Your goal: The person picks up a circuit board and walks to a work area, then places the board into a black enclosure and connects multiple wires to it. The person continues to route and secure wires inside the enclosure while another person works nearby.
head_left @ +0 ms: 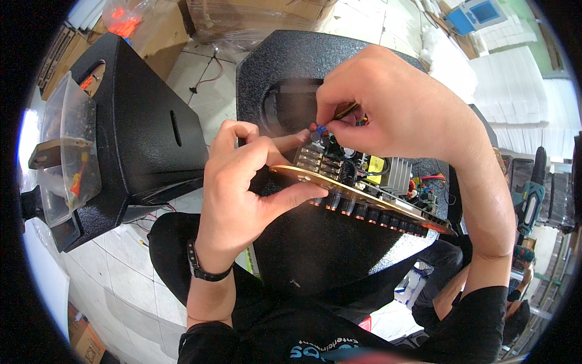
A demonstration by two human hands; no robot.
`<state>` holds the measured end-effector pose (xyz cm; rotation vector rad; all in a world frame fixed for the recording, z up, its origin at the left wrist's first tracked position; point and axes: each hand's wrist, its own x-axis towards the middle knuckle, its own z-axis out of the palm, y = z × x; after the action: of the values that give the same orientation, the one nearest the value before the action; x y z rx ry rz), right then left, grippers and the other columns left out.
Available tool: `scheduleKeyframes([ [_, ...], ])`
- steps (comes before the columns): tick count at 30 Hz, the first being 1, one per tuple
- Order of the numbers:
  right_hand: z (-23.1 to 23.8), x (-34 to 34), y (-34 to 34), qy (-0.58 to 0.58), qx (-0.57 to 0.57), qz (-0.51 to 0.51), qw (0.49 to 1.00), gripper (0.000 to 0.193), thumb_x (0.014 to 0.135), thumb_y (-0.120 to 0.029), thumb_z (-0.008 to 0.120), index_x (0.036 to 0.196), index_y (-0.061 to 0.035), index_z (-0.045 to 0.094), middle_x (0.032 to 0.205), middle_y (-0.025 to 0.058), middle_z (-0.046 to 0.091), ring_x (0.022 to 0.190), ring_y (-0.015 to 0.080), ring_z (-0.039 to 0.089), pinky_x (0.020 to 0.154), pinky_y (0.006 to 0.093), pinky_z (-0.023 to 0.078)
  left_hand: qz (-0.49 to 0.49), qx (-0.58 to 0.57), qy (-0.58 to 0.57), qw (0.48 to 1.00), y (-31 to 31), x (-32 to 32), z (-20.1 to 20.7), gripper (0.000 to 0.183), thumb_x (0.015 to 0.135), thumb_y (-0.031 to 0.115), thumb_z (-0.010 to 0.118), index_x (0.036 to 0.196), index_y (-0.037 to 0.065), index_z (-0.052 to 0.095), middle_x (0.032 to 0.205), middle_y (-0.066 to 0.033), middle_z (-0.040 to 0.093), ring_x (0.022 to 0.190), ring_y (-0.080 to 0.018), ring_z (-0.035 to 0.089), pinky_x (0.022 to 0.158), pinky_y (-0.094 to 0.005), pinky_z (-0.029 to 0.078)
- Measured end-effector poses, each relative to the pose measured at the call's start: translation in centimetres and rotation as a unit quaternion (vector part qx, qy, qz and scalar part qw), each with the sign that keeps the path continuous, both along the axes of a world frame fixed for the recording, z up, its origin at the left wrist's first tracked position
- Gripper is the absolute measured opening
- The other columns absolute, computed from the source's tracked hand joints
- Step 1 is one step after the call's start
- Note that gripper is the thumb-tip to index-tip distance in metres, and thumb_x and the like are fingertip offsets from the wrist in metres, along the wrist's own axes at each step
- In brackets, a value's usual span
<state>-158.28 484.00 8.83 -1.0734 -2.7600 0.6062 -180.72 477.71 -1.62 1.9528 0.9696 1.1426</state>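
Note:
My left hand [236, 188] grips one end of an amplifier panel [364, 197], thumb on its face and fingers behind. The panel is tilted on edge. Black knobs [361, 212] line its front, and circuit boards, a yellow transformer [375, 168] and a silver heat sink [397, 176] fill its back. Above that end, my right hand [376, 103] pinches a small bundle of wires [347, 110] beside a blue-and-red connector [319, 130]. The fingertips partly hide where the wires end. Behind the panel stands a black speaker cabinet [291, 54] with an opening in its top.
Another black speaker cabinet [151, 121] stands at left, a clear plastic tub [70, 151] on it. Cardboard boxes [254, 21] lie beyond. White foam sheets [509, 91] are stacked at far right, near a teal power tool [528, 197]. Another person's arm [451, 294] shows at lower right.

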Motion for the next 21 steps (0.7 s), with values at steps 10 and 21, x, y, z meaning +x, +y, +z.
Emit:
scheduleKeyframes([
  [10,0.03,-0.20,0.05,-0.010,0.001,0.000,1.000,0.008,0.076,-0.002,0.070,0.082,0.0034,0.072,0.076,0.0168,0.069,0.073,0.0337,0.070,0.070,0.0393,0.058,0.000,0.015,0.012,1.000,0.09,-0.04,0.02,0.044,0.063,0.030,0.098,0.082,0.003,0.069,0.093,-0.0053,0.074,0.090,-0.0210,0.052,0.078,-0.0349,0.046],
  [21,0.14,-0.39,0.14,-0.012,-0.009,0.010,1.000,0.009,0.077,-0.002,0.070,0.083,0.0032,0.072,0.076,0.0167,0.069,0.075,0.0344,0.070,0.071,0.0405,0.057,0.001,0.001,0.003,1.000,0.03,-0.12,-0.19,0.045,0.064,0.031,0.098,0.081,0.003,0.068,0.090,-0.0055,0.069,0.092,-0.0232,0.053,0.080,-0.0361,0.047],
])
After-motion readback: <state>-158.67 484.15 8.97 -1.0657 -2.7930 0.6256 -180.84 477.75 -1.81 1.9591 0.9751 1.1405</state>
